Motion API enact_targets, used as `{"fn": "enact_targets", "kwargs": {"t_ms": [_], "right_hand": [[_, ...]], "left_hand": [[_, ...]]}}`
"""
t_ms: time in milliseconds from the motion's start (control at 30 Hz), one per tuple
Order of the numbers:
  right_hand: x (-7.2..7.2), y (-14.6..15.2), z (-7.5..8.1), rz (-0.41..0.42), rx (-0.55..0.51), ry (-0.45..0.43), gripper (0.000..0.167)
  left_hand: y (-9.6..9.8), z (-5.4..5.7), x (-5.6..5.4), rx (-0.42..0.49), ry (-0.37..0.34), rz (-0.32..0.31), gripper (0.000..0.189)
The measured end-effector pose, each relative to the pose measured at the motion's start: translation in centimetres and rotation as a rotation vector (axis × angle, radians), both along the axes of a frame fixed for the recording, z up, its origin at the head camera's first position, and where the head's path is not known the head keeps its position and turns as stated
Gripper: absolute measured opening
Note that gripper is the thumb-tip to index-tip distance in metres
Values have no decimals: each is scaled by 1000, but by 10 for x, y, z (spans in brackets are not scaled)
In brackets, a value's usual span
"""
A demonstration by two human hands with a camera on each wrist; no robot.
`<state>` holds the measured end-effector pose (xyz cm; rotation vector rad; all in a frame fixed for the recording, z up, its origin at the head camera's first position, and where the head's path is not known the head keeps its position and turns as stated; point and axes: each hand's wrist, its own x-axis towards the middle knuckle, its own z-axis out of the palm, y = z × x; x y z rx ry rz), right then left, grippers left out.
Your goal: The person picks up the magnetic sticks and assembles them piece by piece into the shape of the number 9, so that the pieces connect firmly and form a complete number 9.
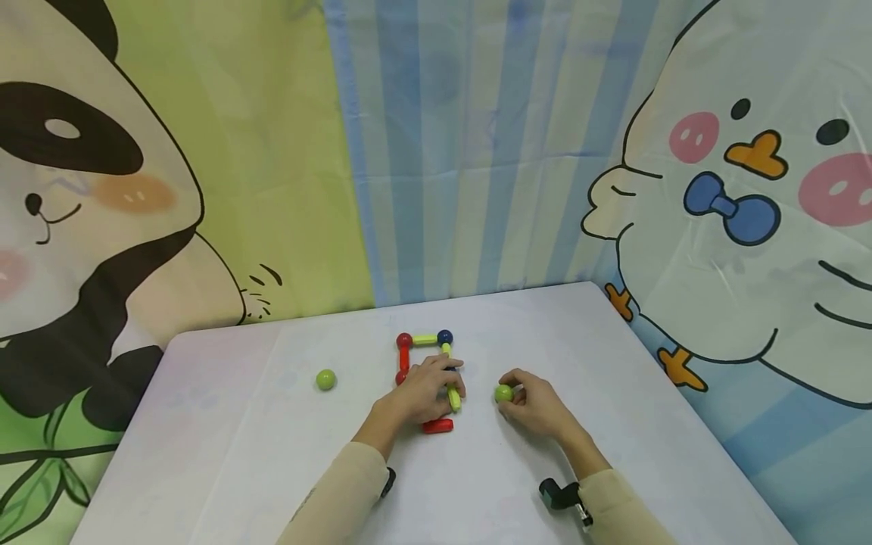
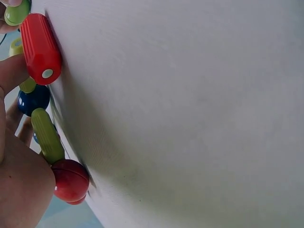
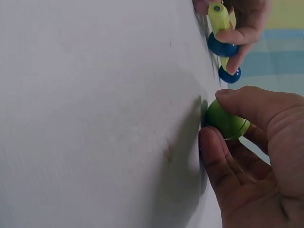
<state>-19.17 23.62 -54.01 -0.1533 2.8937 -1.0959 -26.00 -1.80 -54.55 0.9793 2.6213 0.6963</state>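
Note:
Over a flat frame of magnetic sticks and balls, my left hand (image 1: 425, 387) grips a blue ball (image 3: 222, 45) at the frame's near right corner. A yellow-green stick (image 1: 454, 398) sticks out from that ball toward me. The frame's far side has a red ball (image 1: 404, 341), a yellow-green stick (image 1: 425, 340) and another blue ball (image 1: 445, 337). Down its left side runs a red stick (image 1: 404, 357) to a second red ball (image 1: 401, 376), partly covered by my left hand. My right hand (image 1: 537, 405) pinches a green ball (image 1: 503, 393) at the table, apart from the frame.
Near my left wrist lies a loose red stick (image 1: 438, 426). Another green ball (image 1: 325, 379) sits left of the frame on the white table (image 1: 272, 454). A patterned curtain (image 1: 470, 151) hangs behind the table's far edge.

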Motion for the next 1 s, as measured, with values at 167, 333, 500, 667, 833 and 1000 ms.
{"fn": "enact_targets", "kwargs": {"t_ms": [167,333,500,667,833,1000], "right_hand": [[3,-6,-3,29,-24,-10,37],[5,-12,-5,55,-39,-28,36],[7,-19,-5,108,-74,-33,35],[9,-23,-3,110,-77,-34,33],[12,-28,0,129,-88,-41,31],[14,-31,1,160,-100,-36,29]], "left_hand": [[0,1,0,7,-15,21,22],[3,0,-2,12,1,16,23],[2,1,-4,8,-1,20,21],[3,2,-6,11,1,24,20],[3,2,-7,8,-6,31,21],[4,2,-7,8,-14,30,21]]}}
